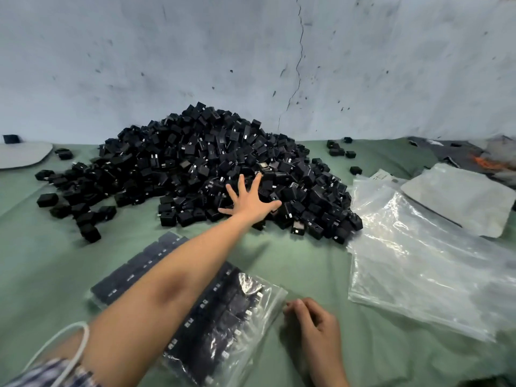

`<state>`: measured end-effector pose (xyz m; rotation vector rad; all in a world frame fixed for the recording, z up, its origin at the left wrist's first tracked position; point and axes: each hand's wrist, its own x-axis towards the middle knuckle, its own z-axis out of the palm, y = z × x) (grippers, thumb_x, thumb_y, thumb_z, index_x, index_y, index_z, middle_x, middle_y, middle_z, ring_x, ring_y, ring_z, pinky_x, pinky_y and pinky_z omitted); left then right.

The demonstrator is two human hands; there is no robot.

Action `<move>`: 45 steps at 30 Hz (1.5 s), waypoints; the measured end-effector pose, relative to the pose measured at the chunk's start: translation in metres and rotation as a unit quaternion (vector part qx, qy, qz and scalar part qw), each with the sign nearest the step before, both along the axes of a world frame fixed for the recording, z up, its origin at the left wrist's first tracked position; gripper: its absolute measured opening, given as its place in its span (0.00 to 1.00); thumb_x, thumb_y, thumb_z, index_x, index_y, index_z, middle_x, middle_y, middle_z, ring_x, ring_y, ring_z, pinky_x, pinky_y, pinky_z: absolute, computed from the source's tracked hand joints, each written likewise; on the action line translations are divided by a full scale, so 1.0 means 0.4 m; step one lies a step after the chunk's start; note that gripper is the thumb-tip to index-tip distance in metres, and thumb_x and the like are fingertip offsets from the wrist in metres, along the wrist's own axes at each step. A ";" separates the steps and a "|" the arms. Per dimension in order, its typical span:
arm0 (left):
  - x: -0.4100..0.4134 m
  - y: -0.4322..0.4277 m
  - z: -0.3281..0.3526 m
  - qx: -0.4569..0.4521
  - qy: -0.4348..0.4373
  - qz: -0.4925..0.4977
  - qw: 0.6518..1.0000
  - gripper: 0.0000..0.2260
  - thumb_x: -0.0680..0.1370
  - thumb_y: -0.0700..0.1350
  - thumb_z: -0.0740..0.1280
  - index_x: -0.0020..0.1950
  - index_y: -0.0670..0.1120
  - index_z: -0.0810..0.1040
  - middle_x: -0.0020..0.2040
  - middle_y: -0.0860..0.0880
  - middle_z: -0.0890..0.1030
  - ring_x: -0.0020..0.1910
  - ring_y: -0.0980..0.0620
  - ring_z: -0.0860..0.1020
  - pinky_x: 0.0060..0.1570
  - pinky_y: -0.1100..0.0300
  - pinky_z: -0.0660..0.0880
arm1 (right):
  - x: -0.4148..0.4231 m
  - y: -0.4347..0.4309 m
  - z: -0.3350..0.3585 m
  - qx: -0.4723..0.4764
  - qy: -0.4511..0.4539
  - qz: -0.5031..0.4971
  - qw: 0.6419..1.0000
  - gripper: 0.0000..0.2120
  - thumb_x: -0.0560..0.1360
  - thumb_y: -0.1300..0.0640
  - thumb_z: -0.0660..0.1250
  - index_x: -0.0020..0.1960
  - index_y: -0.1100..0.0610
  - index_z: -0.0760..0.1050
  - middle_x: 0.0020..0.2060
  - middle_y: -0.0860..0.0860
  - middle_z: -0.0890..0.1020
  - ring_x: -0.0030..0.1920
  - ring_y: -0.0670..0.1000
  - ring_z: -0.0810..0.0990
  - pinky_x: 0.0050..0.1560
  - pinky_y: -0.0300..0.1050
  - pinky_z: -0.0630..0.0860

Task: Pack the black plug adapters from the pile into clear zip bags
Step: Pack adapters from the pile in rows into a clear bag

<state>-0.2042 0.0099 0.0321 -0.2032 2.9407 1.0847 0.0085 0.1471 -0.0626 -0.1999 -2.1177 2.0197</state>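
A big pile of black plug adapters (201, 163) lies on the green cloth against the wall. My left hand (250, 201) is stretched out over the pile's near edge, fingers spread and straight, holding nothing. A clear zip bag (223, 317) part filled with rows of adapters lies close to me under my left forearm. My right hand (315, 325) rests beside the bag's open mouth with fingers curled, pinching the bag's edge.
A stack of empty clear zip bags (418, 269) lies at the right. Behind it is a grey pouch (463, 196). Loose adapters (83, 216) are scattered left of the pile and a few at the back right (339, 150). A grey pad (22, 155) sits far left.
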 end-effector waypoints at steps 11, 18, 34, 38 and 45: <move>0.000 0.059 -0.052 -0.044 -0.074 -0.053 0.995 0.27 0.69 0.67 0.69 0.65 0.61 0.69 0.73 0.45 0.54 0.71 0.36 0.54 0.69 0.37 0.60 | -0.011 0.014 0.022 -0.126 0.057 -0.005 0.990 0.21 0.76 0.72 0.59 0.26 0.63 0.77 0.30 0.60 0.80 0.36 0.50 0.80 0.40 0.36 0.72; 0.098 0.074 -0.082 -0.030 -0.004 -0.123 0.992 0.19 0.75 0.59 0.69 0.65 0.60 0.73 0.66 0.50 0.63 0.65 0.45 0.67 0.65 0.42 0.67 | -0.006 0.007 0.028 -0.121 0.064 -0.024 0.990 0.22 0.76 0.72 0.58 0.25 0.62 0.77 0.29 0.60 0.80 0.37 0.51 0.81 0.42 0.36 0.74; 0.276 -0.007 -0.011 0.198 0.045 -0.121 0.972 0.15 0.77 0.35 0.64 0.61 0.46 0.67 0.61 0.44 0.73 0.49 0.49 0.75 0.46 0.60 0.74 | 0.008 0.009 0.048 -0.102 0.039 -0.019 0.994 0.17 0.76 0.64 0.62 0.31 0.60 0.80 0.34 0.57 0.83 0.41 0.52 0.81 0.51 0.48 0.73; 0.432 -0.022 -0.010 0.270 0.061 -0.185 0.943 0.18 0.72 0.45 0.75 0.52 0.59 0.68 0.56 0.57 0.79 0.56 0.59 0.78 0.54 0.61 0.76 | 0.024 -0.014 0.086 -0.151 0.045 -0.022 0.987 0.13 0.78 0.68 0.58 0.45 0.58 0.80 0.43 0.60 0.83 0.44 0.57 0.81 0.49 0.47 0.74; 0.578 -0.092 0.017 0.368 0.083 -0.161 0.912 0.16 0.73 0.37 0.73 0.57 0.52 0.78 0.52 0.53 0.83 0.49 0.56 0.82 0.48 0.66 0.77 | 0.075 -0.086 0.171 -0.187 0.061 0.069 0.978 0.09 0.74 0.62 0.66 0.50 0.52 0.80 0.46 0.54 0.84 0.48 0.54 0.83 0.45 0.40 0.79</move>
